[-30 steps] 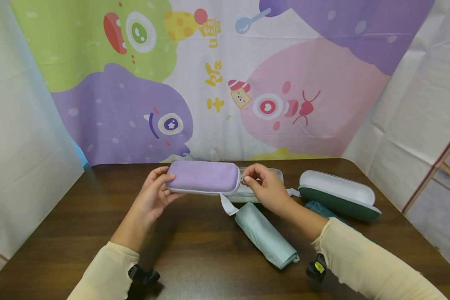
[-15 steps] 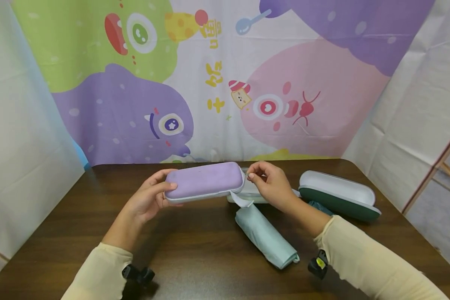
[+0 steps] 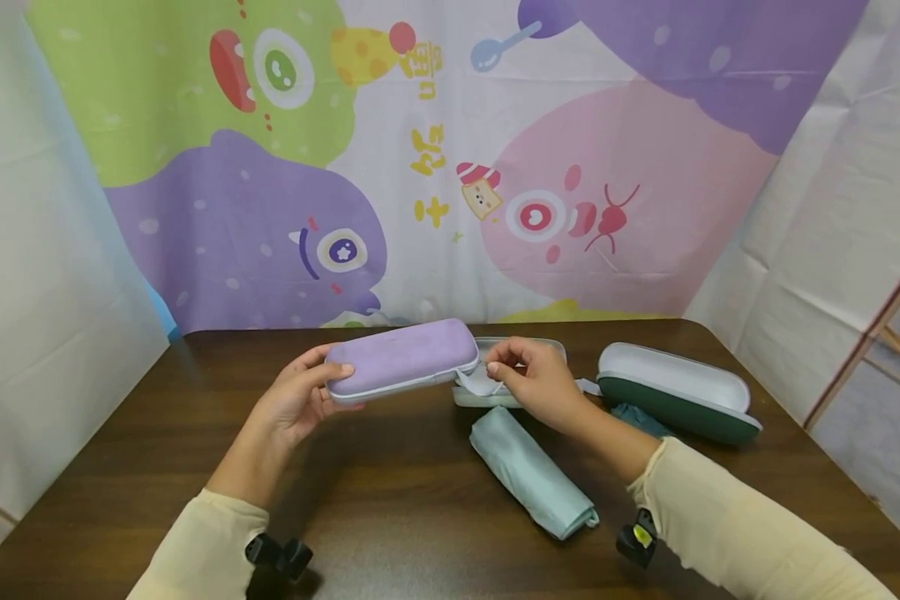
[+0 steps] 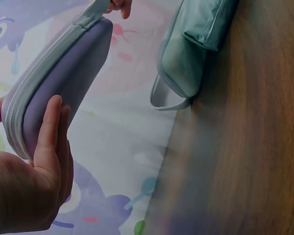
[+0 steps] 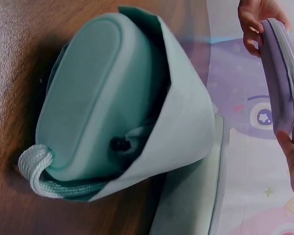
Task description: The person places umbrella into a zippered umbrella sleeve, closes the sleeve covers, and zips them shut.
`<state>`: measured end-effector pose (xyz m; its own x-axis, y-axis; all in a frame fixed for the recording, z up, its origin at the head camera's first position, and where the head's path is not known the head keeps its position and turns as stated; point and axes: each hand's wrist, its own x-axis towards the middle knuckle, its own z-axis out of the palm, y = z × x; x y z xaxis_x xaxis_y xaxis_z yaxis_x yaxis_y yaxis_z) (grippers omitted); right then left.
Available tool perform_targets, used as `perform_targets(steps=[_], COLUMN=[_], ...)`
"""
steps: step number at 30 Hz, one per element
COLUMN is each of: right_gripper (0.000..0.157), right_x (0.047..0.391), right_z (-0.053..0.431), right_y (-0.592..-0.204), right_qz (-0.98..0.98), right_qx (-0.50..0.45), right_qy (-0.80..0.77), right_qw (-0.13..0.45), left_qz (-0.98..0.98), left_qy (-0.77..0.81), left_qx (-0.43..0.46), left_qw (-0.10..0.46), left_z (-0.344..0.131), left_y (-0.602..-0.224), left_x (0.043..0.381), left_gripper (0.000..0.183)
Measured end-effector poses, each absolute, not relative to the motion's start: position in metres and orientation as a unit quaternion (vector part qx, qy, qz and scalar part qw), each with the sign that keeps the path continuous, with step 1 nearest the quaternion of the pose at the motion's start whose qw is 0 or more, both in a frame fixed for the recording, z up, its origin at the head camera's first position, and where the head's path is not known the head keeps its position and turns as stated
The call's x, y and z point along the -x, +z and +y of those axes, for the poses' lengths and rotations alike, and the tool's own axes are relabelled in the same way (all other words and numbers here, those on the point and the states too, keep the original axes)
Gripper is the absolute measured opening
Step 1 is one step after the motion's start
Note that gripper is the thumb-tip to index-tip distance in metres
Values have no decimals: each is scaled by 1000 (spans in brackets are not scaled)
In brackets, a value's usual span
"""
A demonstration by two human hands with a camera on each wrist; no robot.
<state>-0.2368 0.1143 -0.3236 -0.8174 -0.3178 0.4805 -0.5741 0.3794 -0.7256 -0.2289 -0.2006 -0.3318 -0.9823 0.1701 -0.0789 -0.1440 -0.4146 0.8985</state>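
My left hand (image 3: 296,392) holds a purple zip case (image 3: 405,358) by its left end, thumb on top and fingers beneath. The case is up off the table, its right end tilted higher, and its halves meet along the visible grey zipper (image 4: 44,73). At that right end my right hand (image 3: 540,379) pinches the small zipper pull, mostly hidden by the fingertips. A pale strap (image 3: 478,384) hangs from the same end. Below the right hand lies a mint folding umbrella (image 3: 532,475) in its sleeve; the right wrist view shows its handle (image 5: 88,98) and wrist cord (image 5: 36,169).
Behind the right hand a pale mint case (image 3: 480,400) lies open on the wooden table (image 3: 390,517). To its right stands an open dark green case (image 3: 667,410) with a white-lined lid. A dark teal fabric bundle (image 3: 637,418) is partly hidden beside the right forearm.
The purple case has tilted, its right end rising, and has shifted slightly left over the last half second. The right hand has come down a little and stays at the case's end.
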Motion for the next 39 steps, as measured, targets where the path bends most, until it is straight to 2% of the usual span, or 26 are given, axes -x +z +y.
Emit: perform_targets(steps=[10, 18, 31, 34, 39], right_gripper=[4, 5, 17, 24, 31], right_x=[229, 229, 233, 234, 236], right_z=[105, 104, 117, 121, 130], right_y=[-327, -329, -328, -328, -328], right_qz=[-815, -829, -846, -849, -845], right_qx=[-265, -239, -291, -326, -406], right_qy=[506, 497, 443, 409, 307], right_qw=[94, 93, 59, 84, 163], left_qz=[537, 534, 537, 541, 545], left_qy=[839, 841, 840, 838, 835], left_qx=[-3, 12, -15, -16, -18], left_qw=[84, 79, 75, 70, 69], left_z=[-196, -192, -199, -202, -206], left_y=[-330, -333, -325, -324, -324], left_x=[226, 228, 226, 225, 224], left_gripper=[24, 26, 29, 29, 29])
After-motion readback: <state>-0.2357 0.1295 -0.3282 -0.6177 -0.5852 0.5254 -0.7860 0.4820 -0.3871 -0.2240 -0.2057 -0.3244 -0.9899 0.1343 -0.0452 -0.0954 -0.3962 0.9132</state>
